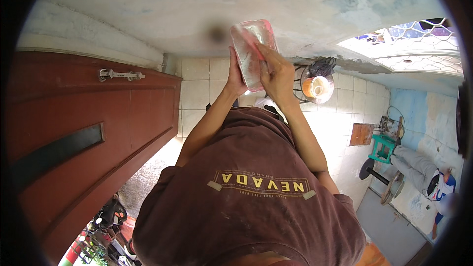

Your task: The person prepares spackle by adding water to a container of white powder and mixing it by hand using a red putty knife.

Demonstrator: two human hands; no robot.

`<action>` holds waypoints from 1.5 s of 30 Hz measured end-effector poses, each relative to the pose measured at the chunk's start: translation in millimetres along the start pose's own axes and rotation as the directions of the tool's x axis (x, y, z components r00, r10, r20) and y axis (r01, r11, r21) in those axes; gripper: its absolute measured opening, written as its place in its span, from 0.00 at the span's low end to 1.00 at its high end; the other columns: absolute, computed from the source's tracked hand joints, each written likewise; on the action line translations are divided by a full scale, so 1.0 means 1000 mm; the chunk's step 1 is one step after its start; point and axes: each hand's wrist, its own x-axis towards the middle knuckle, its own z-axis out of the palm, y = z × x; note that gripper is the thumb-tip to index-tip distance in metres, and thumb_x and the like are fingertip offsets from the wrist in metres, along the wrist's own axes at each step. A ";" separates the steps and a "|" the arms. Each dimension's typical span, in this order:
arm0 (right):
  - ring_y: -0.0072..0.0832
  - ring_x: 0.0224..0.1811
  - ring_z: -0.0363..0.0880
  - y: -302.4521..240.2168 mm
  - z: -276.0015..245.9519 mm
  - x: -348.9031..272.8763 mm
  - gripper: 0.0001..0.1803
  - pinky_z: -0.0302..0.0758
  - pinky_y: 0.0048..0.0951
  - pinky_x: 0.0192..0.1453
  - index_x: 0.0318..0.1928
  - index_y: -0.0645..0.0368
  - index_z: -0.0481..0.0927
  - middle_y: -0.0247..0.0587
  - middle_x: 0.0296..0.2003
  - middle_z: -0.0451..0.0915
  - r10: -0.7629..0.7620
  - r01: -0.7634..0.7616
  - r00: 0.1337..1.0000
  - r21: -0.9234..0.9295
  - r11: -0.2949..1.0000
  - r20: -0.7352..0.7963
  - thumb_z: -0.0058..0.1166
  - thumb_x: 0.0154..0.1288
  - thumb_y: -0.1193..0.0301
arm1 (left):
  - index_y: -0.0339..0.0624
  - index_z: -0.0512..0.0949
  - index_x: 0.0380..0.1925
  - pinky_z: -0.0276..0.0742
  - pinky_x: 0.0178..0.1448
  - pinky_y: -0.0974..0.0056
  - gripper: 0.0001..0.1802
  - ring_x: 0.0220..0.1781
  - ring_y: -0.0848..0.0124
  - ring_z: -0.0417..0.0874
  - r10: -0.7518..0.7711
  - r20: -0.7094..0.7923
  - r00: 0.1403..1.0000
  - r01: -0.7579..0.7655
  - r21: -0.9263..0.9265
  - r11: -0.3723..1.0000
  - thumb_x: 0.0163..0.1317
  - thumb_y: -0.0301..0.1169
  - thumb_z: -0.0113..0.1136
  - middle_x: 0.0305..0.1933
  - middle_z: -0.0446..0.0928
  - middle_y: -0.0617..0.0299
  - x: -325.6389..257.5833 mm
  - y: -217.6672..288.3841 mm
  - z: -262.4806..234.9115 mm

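Overall, both hands are raised in front of the torso, working at one shallow rectangular tray (243, 54), translucent with pinkish-red edges, which is tilted and held clear of the floor, before the pale wall (305, 0). Left hand (236, 75): partly open, wrapped along the tray's left side near its lower end, supporting it; forearm rises from the lower left, elbow bent. Right hand (279, 73): fingers bent, laid over the tray's right edge and pointing inward across it, wrist cocked toward the left. A pink patch shows at these fingertips; cannot tell whether it is a separate piece in their hold or part of the tray.

Edges: tray's upper end stands against the wall in view; actual gap unclear. Brown door (74, 103), with metal handle (120, 74), bounds the left side, well apart from the left hand. To the right, beyond the right wrist, a round-topped stand (323, 100) carries a cup (315, 87) and a black bag (322, 66). Room noted: pale tiled floor (196, 91) shows between door and left forearm, and more widely at right, toward a green stool (382, 148).
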 end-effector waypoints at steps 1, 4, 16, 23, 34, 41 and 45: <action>0.49 0.51 0.87 0.000 0.003 -0.004 0.24 0.82 0.38 0.55 0.59 0.58 0.85 0.53 0.51 0.87 0.019 -0.019 0.999 0.016 1.000 0.032 0.57 0.62 0.84 | 0.54 0.60 0.78 0.68 0.78 0.42 0.49 0.76 0.55 0.71 0.024 -0.014 1.000 -0.024 0.043 0.999 0.70 0.76 0.31 0.77 0.68 0.55 -0.002 0.001 0.000; 0.50 0.48 0.87 -0.005 -0.001 -0.011 0.21 0.82 0.39 0.51 0.56 0.59 0.86 0.53 0.48 0.87 0.050 -0.064 0.984 0.080 0.995 0.168 0.57 0.62 0.82 | 0.54 0.60 0.78 0.69 0.78 0.42 0.49 0.75 0.54 0.72 -0.007 0.217 0.976 0.040 -0.147 0.988 0.70 0.75 0.31 0.77 0.68 0.55 -0.003 0.009 -0.017; 0.40 0.27 0.88 -0.014 0.031 -0.002 0.09 0.77 0.34 0.29 0.39 0.70 0.84 0.57 0.27 0.85 0.408 -0.359 0.904 0.294 0.886 -0.125 0.64 0.68 0.73 | 0.54 0.61 0.77 0.74 0.74 0.43 0.47 0.71 0.56 0.76 0.044 -0.011 0.999 -0.044 0.001 0.999 0.71 0.74 0.34 0.73 0.71 0.56 -0.007 0.009 0.001; 0.34 0.23 0.85 -0.022 -0.010 0.003 0.09 0.77 0.34 0.31 0.42 0.67 0.86 0.54 0.27 0.86 0.277 -0.290 0.933 0.024 0.957 0.230 0.63 0.69 0.72 | 0.56 0.62 0.76 0.75 0.72 0.43 0.46 0.70 0.56 0.77 0.035 0.161 0.986 -0.035 -0.003 0.999 0.71 0.75 0.35 0.72 0.72 0.56 -0.011 0.023 -0.012; 0.56 0.26 0.79 -0.024 0.009 -0.005 0.06 0.73 0.47 0.32 0.39 0.68 0.77 0.60 0.26 0.79 0.054 -0.055 0.989 0.002 0.998 0.134 0.57 0.70 0.76 | 0.52 0.61 0.77 0.70 0.78 0.47 0.48 0.75 0.58 0.72 0.082 -0.036 0.996 -0.078 0.088 0.993 0.71 0.74 0.34 0.75 0.69 0.57 -0.010 0.020 -0.004; 0.62 0.36 0.80 -0.049 -0.022 0.018 0.07 0.77 0.49 0.41 0.43 0.69 0.77 0.63 0.32 0.81 0.318 -0.330 0.941 0.101 0.939 0.116 0.56 0.67 0.78 | 0.54 0.56 0.80 0.65 0.81 0.45 0.50 0.78 0.55 0.68 0.038 0.090 0.995 -0.035 -0.041 0.999 0.70 0.75 0.33 0.79 0.64 0.56 -0.011 0.028 -0.009; 0.46 0.22 0.79 -0.007 0.002 -0.002 0.07 0.74 0.40 0.29 0.41 0.68 0.78 0.57 0.26 0.79 0.093 -0.084 0.984 -0.065 0.994 0.153 0.58 0.71 0.75 | 0.53 0.55 0.80 0.62 0.82 0.43 0.52 0.79 0.55 0.67 0.050 0.051 0.997 -0.052 0.031 0.998 0.69 0.77 0.34 0.80 0.62 0.56 -0.009 0.026 -0.012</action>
